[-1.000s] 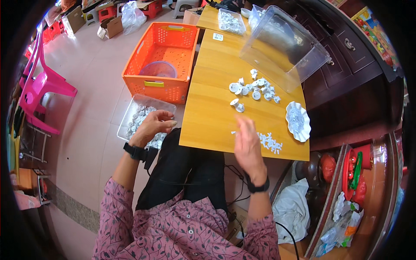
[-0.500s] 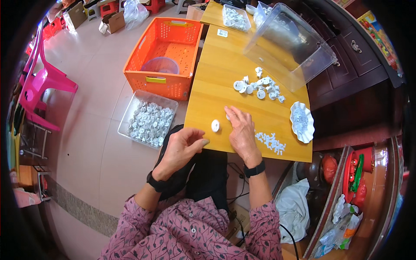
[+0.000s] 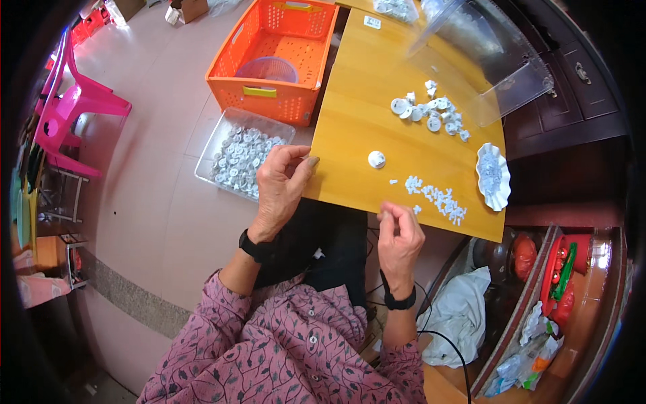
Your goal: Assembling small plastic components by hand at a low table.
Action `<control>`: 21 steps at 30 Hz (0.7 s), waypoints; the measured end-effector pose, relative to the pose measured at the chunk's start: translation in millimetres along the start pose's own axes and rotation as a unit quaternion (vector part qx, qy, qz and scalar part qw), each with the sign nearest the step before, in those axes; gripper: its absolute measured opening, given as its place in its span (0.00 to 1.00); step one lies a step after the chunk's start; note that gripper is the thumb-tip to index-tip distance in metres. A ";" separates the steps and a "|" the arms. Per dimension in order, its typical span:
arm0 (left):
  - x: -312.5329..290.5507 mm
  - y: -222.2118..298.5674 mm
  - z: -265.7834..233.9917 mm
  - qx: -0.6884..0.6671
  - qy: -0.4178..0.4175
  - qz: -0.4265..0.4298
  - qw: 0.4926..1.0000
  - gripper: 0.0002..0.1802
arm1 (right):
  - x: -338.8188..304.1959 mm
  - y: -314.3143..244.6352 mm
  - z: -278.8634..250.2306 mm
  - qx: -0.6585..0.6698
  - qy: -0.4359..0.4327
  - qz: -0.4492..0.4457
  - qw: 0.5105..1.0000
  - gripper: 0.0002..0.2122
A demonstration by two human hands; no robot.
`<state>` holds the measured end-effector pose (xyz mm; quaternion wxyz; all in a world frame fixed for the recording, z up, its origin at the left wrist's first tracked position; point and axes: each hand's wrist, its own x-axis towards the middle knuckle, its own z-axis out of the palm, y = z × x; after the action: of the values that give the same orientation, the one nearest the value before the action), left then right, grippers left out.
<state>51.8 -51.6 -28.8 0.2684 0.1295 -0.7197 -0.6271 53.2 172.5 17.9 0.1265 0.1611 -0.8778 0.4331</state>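
Observation:
My left hand (image 3: 282,185) is over the table's left edge, thumb and forefinger pinched together; anything between them is too small to make out. Just off the front edge, my right hand (image 3: 400,241) has its fingers curled in a pinch, slightly blurred, and what they hold is hidden. A white round plastic piece (image 3: 377,159) lies alone on the wooden table (image 3: 350,121) beyond both hands. To its right is a scatter of tiny white parts (image 3: 441,200), with one small part (image 3: 393,181) apart. A small white piece (image 3: 318,254) shows against my dark trousers; whether it rests there I cannot tell.
Several white round pieces (image 3: 434,124) are heaped farther back, near a clear plastic bin (image 3: 518,81). A scalloped white dish (image 3: 498,195) of clear bits stands right. Left of the table are a clear tub (image 3: 208,151) of white pieces and an orange crate (image 3: 262,101).
The view has shifted. My right hand has drawn back from the table, uncovering the white round piece. My left hand has moved left; the tilted white disc near it is gone from there.

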 end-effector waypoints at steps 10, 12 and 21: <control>-15.2 11.2 -7.7 -0.044 -0.033 -0.074 0.996 0.05 | -89.4 21.1 47.1 -0.072 -0.355 0.009 0.932 0.12; -19.5 15.0 -6.9 -0.050 -0.031 -0.074 0.996 0.05 | -91.3 23.0 55.3 -0.089 -0.368 -0.005 0.926 0.11; -31.3 35.2 3.2 -0.046 -0.085 -0.049 0.994 0.05 | -90.9 25.0 68.7 -0.156 -0.379 -0.039 0.911 0.07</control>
<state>81.1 -26.3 -1.8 0.1807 0.0985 -0.7031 -0.6806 121.0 147.6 -73.7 -0.1752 0.3256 -0.9092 0.1913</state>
